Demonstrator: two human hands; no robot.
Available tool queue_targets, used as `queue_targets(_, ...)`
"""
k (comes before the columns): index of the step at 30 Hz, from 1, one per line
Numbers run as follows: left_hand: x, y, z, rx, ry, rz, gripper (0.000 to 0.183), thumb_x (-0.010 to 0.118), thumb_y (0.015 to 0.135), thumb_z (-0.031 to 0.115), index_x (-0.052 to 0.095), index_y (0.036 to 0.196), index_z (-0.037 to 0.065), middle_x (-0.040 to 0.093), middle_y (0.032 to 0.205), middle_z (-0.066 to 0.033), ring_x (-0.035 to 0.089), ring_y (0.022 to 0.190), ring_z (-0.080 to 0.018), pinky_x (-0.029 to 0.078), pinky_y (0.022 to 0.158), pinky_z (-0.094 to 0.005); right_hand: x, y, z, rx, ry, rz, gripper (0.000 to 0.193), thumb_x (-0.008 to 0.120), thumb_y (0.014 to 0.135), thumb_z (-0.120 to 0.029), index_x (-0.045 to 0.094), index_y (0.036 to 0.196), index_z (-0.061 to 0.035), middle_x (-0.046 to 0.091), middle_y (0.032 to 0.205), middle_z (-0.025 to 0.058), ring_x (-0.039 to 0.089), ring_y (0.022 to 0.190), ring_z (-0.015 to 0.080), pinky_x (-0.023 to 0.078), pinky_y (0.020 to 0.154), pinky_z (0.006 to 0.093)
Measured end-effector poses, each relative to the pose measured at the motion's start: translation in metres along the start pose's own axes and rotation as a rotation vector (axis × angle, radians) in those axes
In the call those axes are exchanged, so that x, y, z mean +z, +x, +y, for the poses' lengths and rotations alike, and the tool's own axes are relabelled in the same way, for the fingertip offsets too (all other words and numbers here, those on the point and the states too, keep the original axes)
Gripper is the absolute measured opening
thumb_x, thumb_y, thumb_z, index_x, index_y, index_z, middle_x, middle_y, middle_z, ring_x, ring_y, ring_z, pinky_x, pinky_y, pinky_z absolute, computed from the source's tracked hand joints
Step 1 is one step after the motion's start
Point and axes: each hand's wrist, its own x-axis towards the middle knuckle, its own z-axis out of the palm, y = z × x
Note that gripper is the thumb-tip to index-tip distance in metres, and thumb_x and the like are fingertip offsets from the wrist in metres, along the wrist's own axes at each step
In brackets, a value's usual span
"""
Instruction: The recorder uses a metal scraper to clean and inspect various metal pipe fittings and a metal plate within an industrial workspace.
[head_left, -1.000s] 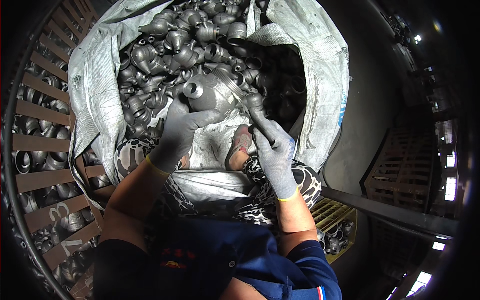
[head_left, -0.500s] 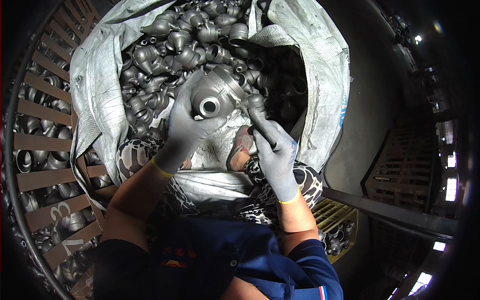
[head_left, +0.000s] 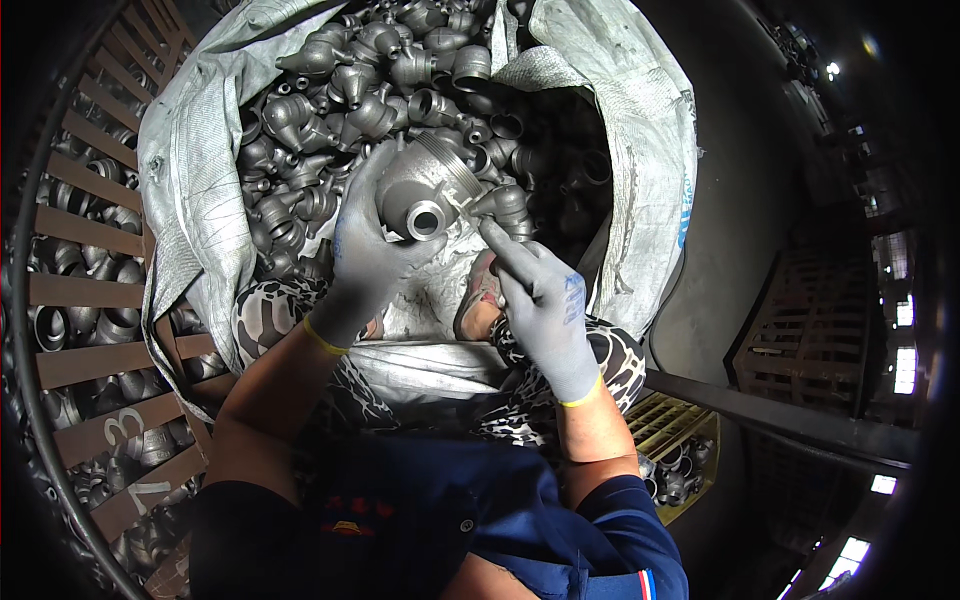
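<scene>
My left hand (head_left: pixel 365 235), in a grey knitted glove, grips a large grey metal casting (head_left: pixel 405 190) by its left side. The casting has a rounded body, a ridged collar at its upper right and a short round spout with a bore facing me. My right hand (head_left: pixel 545 305), gloved too, is closed with the index finger stretched forward. It holds a slim hand tool (head_left: pixel 466 205) whose thin pale tip meets the casting near the collar's lower end. Most of the tool's handle is hidden by my fingers.
Many similar smaller castings (head_left: pixel 370 115) fill the large white woven sack (head_left: pixel 650 150) around my legs. At the left a brown slatted metal crate (head_left: pixel 85 290) holds more castings. A yellow crate (head_left: pixel 690 430) with parts stands at the lower right, beside a dark metal bar (head_left: pixel 780 415).
My right hand has turned, its index finger now extended along the tool, and the dark handle seen before is mostly covered. The casting has turned slightly in my left hand, its spout shifting right.
</scene>
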Motion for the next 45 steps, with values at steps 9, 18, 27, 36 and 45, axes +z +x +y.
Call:
queue_targets(9,0.000,0.000,-0.001,0.089,0.182,-0.045,0.095,0.082,0.059,0.004,0.033,0.140,-0.004,0.042,0.138,-0.0180,0.046,0.127,-0.0268,0.040,0.105,-0.0359,-0.008,-0.003,0.001,0.051,0.115,0.000,0.040,0.058,0.082,0.001,0.064,0.119,-0.0107,0.062,0.081,0.0151,0.063,0.075,0.0310,0.050,0.067,0.0365)
queue_targets(18,0.001,0.000,0.011,-0.121,-0.239,-0.080,0.090,0.079,0.062,0.000,0.033,0.140,-0.005,0.049,0.131,-0.0148,0.052,0.119,-0.0220,0.043,0.101,-0.0331,-0.013,-0.003,0.013,0.052,0.335,-0.052,0.038,0.056,0.083,0.002,0.064,0.119,-0.0078,0.067,0.091,0.0157,0.066,0.078,0.0289,0.051,0.071,0.0351)
queue_targets(27,-0.004,0.007,0.023,-0.309,-0.664,-0.259,0.054,0.066,0.073,-0.005,0.049,0.125,-0.004,0.062,0.113,-0.0090,0.061,0.103,-0.0167,0.048,0.092,-0.0308,-0.014,-0.005,0.018,0.091,0.373,0.067,0.037,0.056,0.084,0.003,0.064,0.119,-0.0050,0.068,0.108,0.0164,0.068,0.098,0.0261,0.051,0.084,0.0310)
queue_targets(36,-0.003,0.004,0.022,-0.267,-0.538,-0.238,0.051,0.053,0.077,-0.002,0.047,0.127,-0.006,0.060,0.115,-0.0109,0.060,0.106,-0.0181,0.046,0.096,-0.0311,-0.004,-0.007,0.019,0.079,0.263,0.030,0.039,0.058,0.083,0.001,0.064,0.120,-0.0092,0.067,0.098,0.0158,0.066,0.089,0.0302,0.052,0.077,0.0344)
queue_targets(45,-0.008,0.005,0.018,-0.315,-0.546,-0.247,0.054,0.066,0.072,-0.004,0.050,0.124,-0.002,0.061,0.110,-0.0083,0.060,0.103,-0.0167,0.048,0.092,-0.0310,-0.004,-0.006,0.017,0.005,0.029,-0.063,0.041,0.059,0.085,-0.002,0.061,0.125,-0.0103,0.065,0.090,0.0134,0.065,0.079,0.0250,0.051,0.070,0.0338)
